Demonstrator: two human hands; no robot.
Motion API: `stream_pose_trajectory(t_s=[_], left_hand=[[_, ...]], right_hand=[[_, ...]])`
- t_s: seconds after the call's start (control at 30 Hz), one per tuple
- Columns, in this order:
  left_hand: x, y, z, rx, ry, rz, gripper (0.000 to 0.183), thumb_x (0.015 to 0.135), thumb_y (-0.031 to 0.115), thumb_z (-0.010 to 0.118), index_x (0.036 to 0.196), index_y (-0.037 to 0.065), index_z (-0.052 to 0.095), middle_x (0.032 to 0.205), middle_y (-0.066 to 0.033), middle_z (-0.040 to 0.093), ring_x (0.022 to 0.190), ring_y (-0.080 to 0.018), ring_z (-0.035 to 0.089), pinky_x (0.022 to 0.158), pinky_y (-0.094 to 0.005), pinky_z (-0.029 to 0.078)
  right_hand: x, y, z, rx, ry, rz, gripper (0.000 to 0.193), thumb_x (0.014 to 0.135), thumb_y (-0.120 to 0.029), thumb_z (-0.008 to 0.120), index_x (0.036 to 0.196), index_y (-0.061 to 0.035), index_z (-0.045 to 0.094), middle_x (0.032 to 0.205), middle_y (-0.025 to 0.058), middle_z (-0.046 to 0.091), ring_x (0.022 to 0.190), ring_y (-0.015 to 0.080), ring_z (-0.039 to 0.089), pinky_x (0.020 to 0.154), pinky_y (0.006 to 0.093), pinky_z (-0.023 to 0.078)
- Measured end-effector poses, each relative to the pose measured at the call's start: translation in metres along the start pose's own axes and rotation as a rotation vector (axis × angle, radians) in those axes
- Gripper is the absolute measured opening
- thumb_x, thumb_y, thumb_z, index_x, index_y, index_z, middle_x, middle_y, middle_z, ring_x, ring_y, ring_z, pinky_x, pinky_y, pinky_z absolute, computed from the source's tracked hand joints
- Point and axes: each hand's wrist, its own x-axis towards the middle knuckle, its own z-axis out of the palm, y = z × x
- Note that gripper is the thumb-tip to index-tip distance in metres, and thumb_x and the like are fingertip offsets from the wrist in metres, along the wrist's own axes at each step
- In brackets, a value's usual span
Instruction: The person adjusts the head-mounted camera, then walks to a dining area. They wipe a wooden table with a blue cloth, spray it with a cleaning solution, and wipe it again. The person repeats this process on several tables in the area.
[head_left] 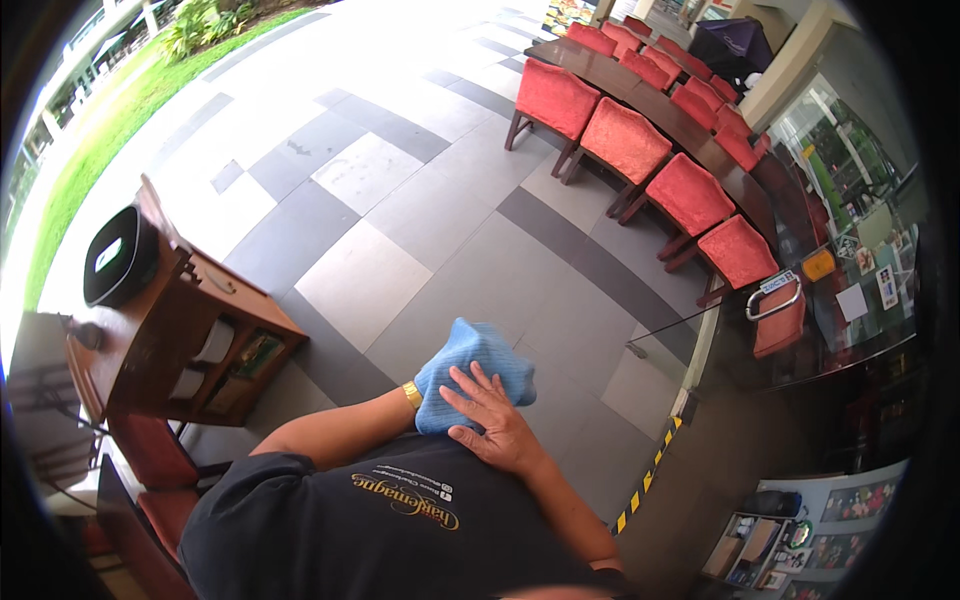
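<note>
A blue ribbed cloth is in front of my chest and covers my left hand, so its fingers are hidden. A gold-coloured watch or bracelet circles my left wrist at the cloth's edge. My right hand lies on the near side of the cloth, its fingers stretched and somewhat apart. The cloth's right edge is slightly blurred.
A wooden stand with shelves and a black device is at the left. Red-covered chairs line a long dark table at the upper right. A glass door with a metal handle stands at the right, near yellow-black floor tape.
</note>
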Motion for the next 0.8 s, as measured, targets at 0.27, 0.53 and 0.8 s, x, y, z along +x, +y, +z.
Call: stream_pose_trajectory(t_s=[0.27, 0.53, 0.8], left_hand=[[0.119, 0.201, 0.102, 2.052, -0.103, 0.909, 0.054, 0.092, 0.033, 0.065, 0.142, 0.015, 0.056, 0.133, -0.0119, 0.060, 0.119, -0.0293, 0.057, 0.100, -0.0503, 0.047], [0.183, 0.334, 0.067, 2.153, 0.302, 0.804, 0.045, 0.090, 0.041, 0.066, 0.128, 0.016, 0.061, 0.118, -0.0048, 0.063, 0.111, -0.0208, 0.056, 0.098, -0.0466, 0.041], [0.132, 0.335, 0.094, 0.214, 0.187, 0.898, 0.036, 0.103, 0.042, 0.060, 0.124, 0.013, 0.060, 0.116, -0.0028, 0.063, 0.116, -0.0174, 0.057, 0.106, -0.0381, 0.041]], right_hand=[[0.085, 0.117, -0.159, 0.089, 0.562, 0.177, 0.043, 0.102, -0.022, 0.066, 0.140, -0.0019, 0.064, 0.142, 0.0183, 0.065, 0.134, 0.0339, 0.061, 0.113, 0.0398, 0.046], [0.139, 0.287, -0.203, 0.288, 0.426, 0.616, 0.041, 0.106, -0.018, 0.060, 0.138, 0.0072, 0.062, 0.132, 0.0204, 0.071, 0.119, 0.0235, 0.069, 0.103, 0.0348, 0.053], [0.362, 0.343, -0.278, 0.057, -0.283, 0.328, 0.040, 0.103, -0.016, 0.064, 0.137, 0.0051, 0.064, 0.129, 0.0161, 0.073, 0.111, 0.0209, 0.071, 0.096, 0.0329, 0.055]])
